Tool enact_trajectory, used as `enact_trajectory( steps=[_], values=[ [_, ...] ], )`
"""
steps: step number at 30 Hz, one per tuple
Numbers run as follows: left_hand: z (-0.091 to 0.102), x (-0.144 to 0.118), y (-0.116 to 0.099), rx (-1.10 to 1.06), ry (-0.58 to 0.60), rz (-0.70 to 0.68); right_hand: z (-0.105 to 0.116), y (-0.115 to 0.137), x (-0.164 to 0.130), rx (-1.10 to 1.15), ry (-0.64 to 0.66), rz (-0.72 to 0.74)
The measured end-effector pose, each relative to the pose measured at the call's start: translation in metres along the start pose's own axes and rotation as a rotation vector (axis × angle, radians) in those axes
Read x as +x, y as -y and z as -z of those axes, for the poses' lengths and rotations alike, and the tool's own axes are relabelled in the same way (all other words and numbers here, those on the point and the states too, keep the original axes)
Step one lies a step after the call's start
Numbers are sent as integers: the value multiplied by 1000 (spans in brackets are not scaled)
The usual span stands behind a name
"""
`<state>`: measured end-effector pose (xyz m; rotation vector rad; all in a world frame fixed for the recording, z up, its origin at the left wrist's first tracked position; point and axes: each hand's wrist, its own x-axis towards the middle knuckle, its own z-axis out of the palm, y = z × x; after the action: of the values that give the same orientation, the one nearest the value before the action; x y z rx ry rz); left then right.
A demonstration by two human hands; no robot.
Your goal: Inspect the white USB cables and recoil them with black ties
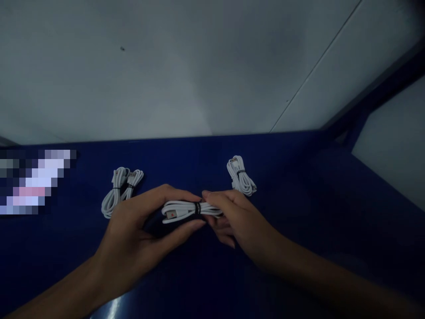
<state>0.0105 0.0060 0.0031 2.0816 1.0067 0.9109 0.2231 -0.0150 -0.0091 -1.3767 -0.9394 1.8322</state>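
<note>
Just below the centre of the frame both hands meet on one coiled white cable (186, 209), held a little above the dark blue table (299, 199); the left hand (133, 235) cups the bundle from the left and below, fingers curled over the top and thumb pressed along the near side, so the loops stay gathered and cannot spring apart; the right hand (232, 217) comes in from the right with its fingertips pinched narrowly on the strands just beside the black tie (198, 208) that rings the bundle, a grip that suits fine work at the band rather than carrying weight. A connector end with a small orange mark (171, 215) faces the camera at the left end of the coil, left free of the fingers.

At centre left of the frame a pair of bundled white cables (120, 190) lies flat on the table, each cinched by its own dark band and touching or nearly touching the other; right of centre, just beyond the right hand, a single bundled cable (241, 176) lies by itself, well apart from the pair; the two groups sit on opposite sides of the hands, within easy reach of either. A blurred patch covers the far left edge; a pale wall (199, 66) fills the upper half of the frame.
</note>
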Motion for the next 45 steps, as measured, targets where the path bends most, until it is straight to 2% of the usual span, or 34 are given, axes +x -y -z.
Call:
enact_trajectory(
  steps=[5, 15, 21, 31, 36, 41, 45],
  values=[
    [1, 0, 1, 57, 6, -7, 2, -2, 0, -60, 11, 55],
    [3, 1, -3, 29, 47, 28, 3, 1, 1, -88, 36, 54],
    [5, 0, -1, 53, 85, -31, 3, 0, 2, -76, 41, 62],
    [7, 0, -4, 95, 99, -37, 1, 1, 0, -54, 41, 18],
    [6, 2, -6, 29, 72, 24, 1, 0, 0, -12, 58, 14],
    [1, 3, -2, -142, 4, 112, -1, 0, 0, 35, -16, -18],
    [-1, 6, 0, -214, -10, 161, 0, 0, -1, 14, 29, 33]
  ],
)
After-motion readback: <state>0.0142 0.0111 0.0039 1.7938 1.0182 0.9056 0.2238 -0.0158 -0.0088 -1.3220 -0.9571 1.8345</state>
